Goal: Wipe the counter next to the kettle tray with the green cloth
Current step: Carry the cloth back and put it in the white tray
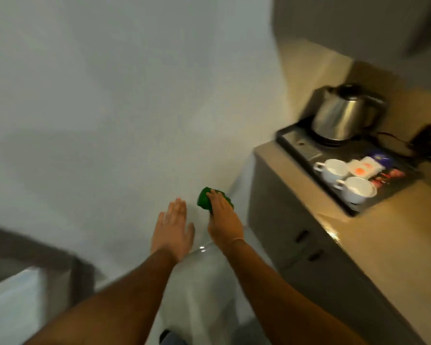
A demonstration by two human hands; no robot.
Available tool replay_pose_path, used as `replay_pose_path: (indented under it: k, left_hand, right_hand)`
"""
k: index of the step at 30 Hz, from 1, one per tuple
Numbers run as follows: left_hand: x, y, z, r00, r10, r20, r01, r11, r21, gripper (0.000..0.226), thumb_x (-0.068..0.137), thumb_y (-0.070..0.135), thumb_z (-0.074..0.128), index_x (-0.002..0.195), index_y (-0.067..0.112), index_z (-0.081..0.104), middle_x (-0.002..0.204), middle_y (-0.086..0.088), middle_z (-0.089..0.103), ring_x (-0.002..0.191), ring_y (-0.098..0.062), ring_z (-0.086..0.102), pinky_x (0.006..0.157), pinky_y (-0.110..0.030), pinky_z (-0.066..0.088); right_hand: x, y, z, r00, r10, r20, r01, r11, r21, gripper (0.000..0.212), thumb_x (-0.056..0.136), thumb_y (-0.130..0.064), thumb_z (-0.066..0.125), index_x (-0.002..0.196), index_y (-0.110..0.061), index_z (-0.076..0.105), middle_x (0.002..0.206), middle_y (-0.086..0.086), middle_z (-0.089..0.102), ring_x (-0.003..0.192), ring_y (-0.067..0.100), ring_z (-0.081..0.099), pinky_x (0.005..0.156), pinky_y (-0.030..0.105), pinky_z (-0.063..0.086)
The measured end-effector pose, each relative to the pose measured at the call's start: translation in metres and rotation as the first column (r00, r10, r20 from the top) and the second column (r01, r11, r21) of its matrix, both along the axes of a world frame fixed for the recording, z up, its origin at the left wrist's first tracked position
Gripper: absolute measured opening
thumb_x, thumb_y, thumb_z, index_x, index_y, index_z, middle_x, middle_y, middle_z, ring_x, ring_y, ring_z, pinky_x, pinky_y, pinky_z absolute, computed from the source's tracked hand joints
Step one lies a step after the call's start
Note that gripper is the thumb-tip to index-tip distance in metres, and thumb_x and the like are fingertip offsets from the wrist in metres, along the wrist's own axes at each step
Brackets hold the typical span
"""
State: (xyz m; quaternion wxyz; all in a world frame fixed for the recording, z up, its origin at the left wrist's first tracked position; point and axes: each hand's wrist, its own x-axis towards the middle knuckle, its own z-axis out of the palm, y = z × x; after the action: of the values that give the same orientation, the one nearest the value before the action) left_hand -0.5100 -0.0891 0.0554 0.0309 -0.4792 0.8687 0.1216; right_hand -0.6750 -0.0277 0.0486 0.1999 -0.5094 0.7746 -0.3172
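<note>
My right hand (223,220) is shut on the bunched green cloth (204,200), held out in front of me over the pale floor, to the left of the counter. My left hand (172,225) is beside it, open, fingers stretched and holding nothing. The beige counter (373,245) runs along the right side. On it lies the black kettle tray (296,143) with a steel kettle (343,115) at its far end and two white cups (346,178) nearer me. Both hands are apart from the counter.
Sachets and packets (373,168) lie in the tray beside the cups. A black cable and wall socket (428,143) sit behind the tray. Cabinet fronts with handles (306,245) are below the counter. A dark-framed piece of furniture (30,265) stands at the lower left. The frame is motion-blurred.
</note>
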Motion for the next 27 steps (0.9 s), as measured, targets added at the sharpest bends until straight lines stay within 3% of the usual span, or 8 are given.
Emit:
replay_pose_path:
  k: [7,12,15,17,20,23,25,27]
  left_hand:
    - [0.232,0.005,-0.010,0.973,0.228,0.043,-0.229,0.972,0.044,0.070,0.113,0.047,0.021,0.170,0.019,-0.010,0.178,0.001,-0.019,0.166,-0.018,-0.015,0.136,-0.042,-0.005]
    - [0.414,0.027,-0.025,0.852,0.517,0.088,-0.519,0.855,0.006,0.071,0.112,0.037,0.024,0.166,0.020,-0.018,0.178,-0.003,-0.021,0.165,-0.021,-0.019,0.136,-0.044,-0.005]
    - [0.485,0.039,-0.041,0.757,0.653,0.023,-0.654,0.756,0.028,0.074,0.108,0.036,0.027,0.167,0.020,-0.015,0.178,-0.002,-0.021,0.164,-0.018,-0.022,0.134,-0.040,-0.011]
    - [0.520,0.044,-0.053,0.691,0.722,-0.028,-0.719,0.691,0.067,0.076,0.103,0.037,0.023,0.169,0.019,-0.011,0.179,-0.002,-0.017,0.164,-0.016,-0.020,0.133,-0.038,-0.012]
    - [0.557,0.050,-0.072,0.617,0.784,-0.069,-0.776,0.621,0.111,0.079,0.099,0.038,0.020,0.170,0.018,-0.006,0.180,-0.001,-0.011,0.165,-0.014,-0.016,0.134,-0.038,-0.009]
    - [0.585,0.057,-0.093,0.598,0.796,-0.087,-0.782,0.604,0.154,0.080,0.097,0.037,0.021,0.170,0.019,-0.006,0.180,0.000,-0.011,0.165,-0.012,-0.015,0.134,-0.038,-0.009]
    - [0.595,0.066,-0.104,0.602,0.795,-0.075,-0.780,0.605,0.158,0.079,0.098,0.039,0.020,0.169,0.020,-0.009,0.179,0.001,-0.013,0.165,-0.012,-0.017,0.134,-0.038,-0.010]
    - [0.604,0.073,-0.111,0.615,0.787,-0.051,-0.773,0.614,0.163,0.078,0.098,0.041,0.017,0.168,0.021,-0.011,0.179,0.000,-0.014,0.164,-0.012,-0.019,0.134,-0.038,-0.010]
  right_hand:
    - [0.205,-0.066,-0.008,0.909,0.417,0.022,-0.417,0.907,0.064,0.052,0.109,-0.012,0.051,0.160,-0.017,0.044,0.164,0.005,0.049,0.149,0.025,0.051,0.126,0.040,0.039]
    - [0.393,-0.081,-0.019,0.719,0.689,0.091,-0.694,0.705,0.147,0.048,0.111,-0.020,0.046,0.159,-0.023,0.043,0.154,0.008,0.058,0.136,0.028,0.061,0.119,0.040,0.046]
    - [0.485,-0.082,-0.029,0.620,0.773,0.132,-0.778,0.584,0.233,0.048,0.110,-0.031,0.046,0.158,-0.029,0.039,0.144,0.010,0.065,0.124,0.033,0.069,0.109,0.045,0.055]
    - [0.537,-0.090,-0.037,0.582,0.801,0.139,-0.803,0.538,0.256,0.049,0.108,-0.025,0.051,0.156,-0.026,0.040,0.146,0.008,0.063,0.126,0.033,0.068,0.109,0.044,0.054]
    - [0.593,-0.110,-0.050,0.577,0.809,0.112,-0.793,0.523,0.312,0.054,0.106,-0.016,0.053,0.158,-0.024,0.038,0.156,0.006,0.053,0.141,0.033,0.057,0.119,0.047,0.048]
    - [0.626,-0.131,-0.074,0.576,0.816,0.046,-0.774,0.526,0.353,0.069,0.107,-0.010,0.052,0.168,-0.023,0.024,0.175,0.005,0.027,0.163,0.029,0.025,0.133,0.043,0.021]
    - [0.634,-0.137,-0.094,0.481,0.876,-0.026,-0.798,0.450,0.401,0.069,0.110,-0.019,0.049,0.171,-0.022,0.017,0.179,0.002,0.013,0.167,0.025,0.008,0.136,0.044,0.007]
    - [0.637,-0.136,-0.113,0.337,0.939,-0.067,-0.781,0.318,0.538,0.068,0.113,-0.039,0.041,0.171,-0.021,0.012,0.180,0.001,0.003,0.167,0.025,0.000,0.136,0.049,0.002]
